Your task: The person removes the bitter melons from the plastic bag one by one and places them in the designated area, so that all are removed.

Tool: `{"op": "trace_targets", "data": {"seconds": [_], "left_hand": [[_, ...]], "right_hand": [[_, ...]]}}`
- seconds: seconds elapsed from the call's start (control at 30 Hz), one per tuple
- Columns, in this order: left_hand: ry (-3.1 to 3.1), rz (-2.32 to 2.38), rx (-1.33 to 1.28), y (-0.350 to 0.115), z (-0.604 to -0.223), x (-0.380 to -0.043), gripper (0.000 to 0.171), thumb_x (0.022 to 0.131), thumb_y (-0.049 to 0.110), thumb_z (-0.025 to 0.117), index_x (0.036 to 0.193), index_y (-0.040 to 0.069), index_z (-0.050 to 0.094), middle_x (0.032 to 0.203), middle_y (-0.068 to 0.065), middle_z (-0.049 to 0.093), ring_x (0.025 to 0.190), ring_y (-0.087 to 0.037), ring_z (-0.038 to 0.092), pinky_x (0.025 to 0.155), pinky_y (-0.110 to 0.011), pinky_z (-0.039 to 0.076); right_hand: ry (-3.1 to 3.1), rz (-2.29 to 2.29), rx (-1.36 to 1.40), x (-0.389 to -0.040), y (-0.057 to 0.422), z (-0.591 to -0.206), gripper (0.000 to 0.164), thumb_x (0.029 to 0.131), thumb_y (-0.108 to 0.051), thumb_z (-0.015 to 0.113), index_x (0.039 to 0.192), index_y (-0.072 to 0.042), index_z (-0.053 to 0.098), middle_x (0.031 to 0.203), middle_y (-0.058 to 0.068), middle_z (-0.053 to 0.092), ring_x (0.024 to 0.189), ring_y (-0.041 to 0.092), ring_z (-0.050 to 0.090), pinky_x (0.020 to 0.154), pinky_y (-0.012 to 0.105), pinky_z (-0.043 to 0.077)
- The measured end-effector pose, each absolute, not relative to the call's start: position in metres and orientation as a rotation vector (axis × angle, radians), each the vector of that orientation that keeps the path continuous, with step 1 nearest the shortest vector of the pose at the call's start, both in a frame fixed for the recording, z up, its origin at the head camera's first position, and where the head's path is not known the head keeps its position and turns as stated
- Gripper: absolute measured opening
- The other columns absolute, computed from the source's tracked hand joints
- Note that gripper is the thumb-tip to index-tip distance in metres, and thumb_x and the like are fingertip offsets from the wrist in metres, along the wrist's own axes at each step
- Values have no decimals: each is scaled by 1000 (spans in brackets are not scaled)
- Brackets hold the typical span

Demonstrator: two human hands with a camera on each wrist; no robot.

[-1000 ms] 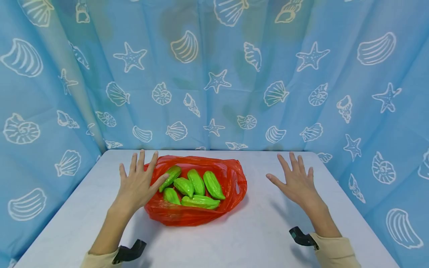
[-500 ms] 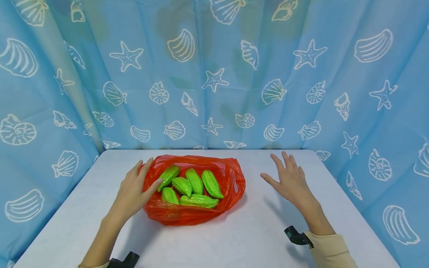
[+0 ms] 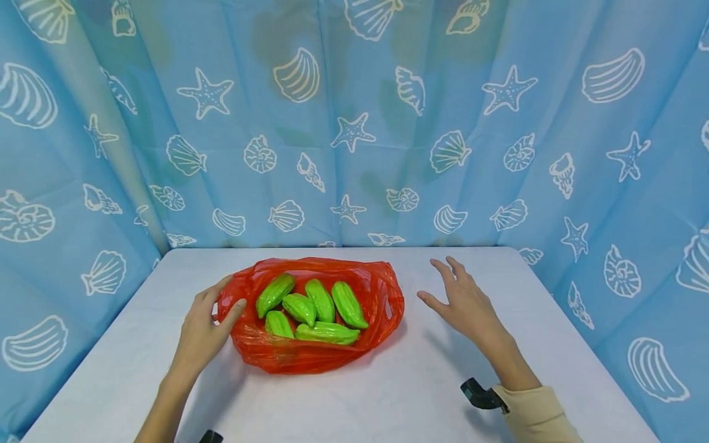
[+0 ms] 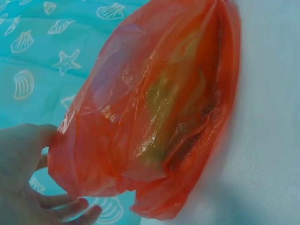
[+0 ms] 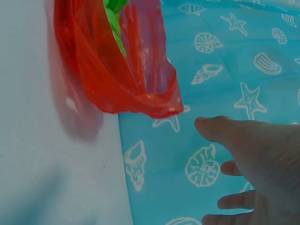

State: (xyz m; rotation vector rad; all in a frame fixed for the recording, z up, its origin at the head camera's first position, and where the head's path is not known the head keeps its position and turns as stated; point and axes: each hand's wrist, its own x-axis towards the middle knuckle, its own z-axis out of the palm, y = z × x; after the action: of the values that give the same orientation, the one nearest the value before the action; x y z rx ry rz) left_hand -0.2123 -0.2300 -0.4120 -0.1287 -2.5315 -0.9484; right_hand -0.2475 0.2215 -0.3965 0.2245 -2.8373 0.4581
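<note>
"Where's the red bag [image 3: 288, 358]?"

"On the bench [image 3: 343, 406], its long axis running left to right, six green vegetables [image 3: 321, 301] inside."

"Which side is nearer?"

"The left grip [image 3: 200, 331]. It touches the bag's left end, the plastic coming in between thumb and fingers. Whether it pinches, I can't tell."

"And the right grip [image 3: 468, 307]?"

"Spread, holding nothing, and apart from the bag, which lies to its left. Its thumb points toward the bag's right end, across a gap."
</note>
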Motion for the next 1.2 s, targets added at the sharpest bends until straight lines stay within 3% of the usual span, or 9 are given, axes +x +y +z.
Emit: {"op": "trace_targets", "data": {"seconds": [0.2, 0.5, 0.63, 0.77, 1.07, 1.2], "left_hand": [[-2577, -1100, -90, -234, -411, -213, 62, 97, 36, 59, 152, 17, 36, 142, -25, 48, 122, -45, 51, 86, -58, 56], [-2643, -1364, 6, -238, -410, -215, 54, 105, 47, 31, 155, 27, 27, 146, -22, 48, 123, -41, 55, 95, -52, 54], [-2638, -1427, -2, -240, -411, -215, 54, 104, 47, 35, 154, 27, 31, 146, -21, 49, 121, -37, 56, 89, -33, 58], [-2626, -1454, -12, -242, -414, -216, 52, 103, 44, 42, 152, 28, 36, 141, -21, 53, 113, -31, 59, 79, -16, 55], [-2635, -1497, -17, -244, -418, -218, 54, 101, 45, 50, 151, 27, 39, 140, -22, 54, 113, -34, 60, 79, -23, 59], [-2662, -1487, -2, -244, -416, -217, 59, 98, 49, 53, 151, 30, 37, 136, -21, 56, 114, -33, 60, 82, -29, 60]], "right_hand": [[-2796, 516, 267, -243, 209, -395, 74, 88, -46, 68, 149, -18, 36, 151, 21, 38, 132, 43, 48, 88, 61, 53], [-2764, 588, 333, -239, 194, -392, 71, 87, -43, 71, 146, -18, 40, 144, 17, 47, 123, 38, 57, 85, 54, 57], [-2755, 619, 366, -238, 187, -389, 71, 87, -43, 72, 146, -19, 41, 140, 15, 50, 111, 33, 63, 79, 48, 61], [-2737, 660, 410, -239, 179, -386, 68, 87, -43, 72, 144, -21, 42, 137, 12, 53, 102, 28, 65, 73, 40, 62], [-2726, 689, 497, -244, 164, -381, 63, 88, -46, 69, 142, -21, 46, 128, 10, 59, 95, 22, 66, 70, 32, 61], [-2719, 744, 528, -247, 158, -377, 60, 89, -45, 69, 139, -18, 50, 125, 9, 62, 94, 23, 65, 71, 34, 60]]}}
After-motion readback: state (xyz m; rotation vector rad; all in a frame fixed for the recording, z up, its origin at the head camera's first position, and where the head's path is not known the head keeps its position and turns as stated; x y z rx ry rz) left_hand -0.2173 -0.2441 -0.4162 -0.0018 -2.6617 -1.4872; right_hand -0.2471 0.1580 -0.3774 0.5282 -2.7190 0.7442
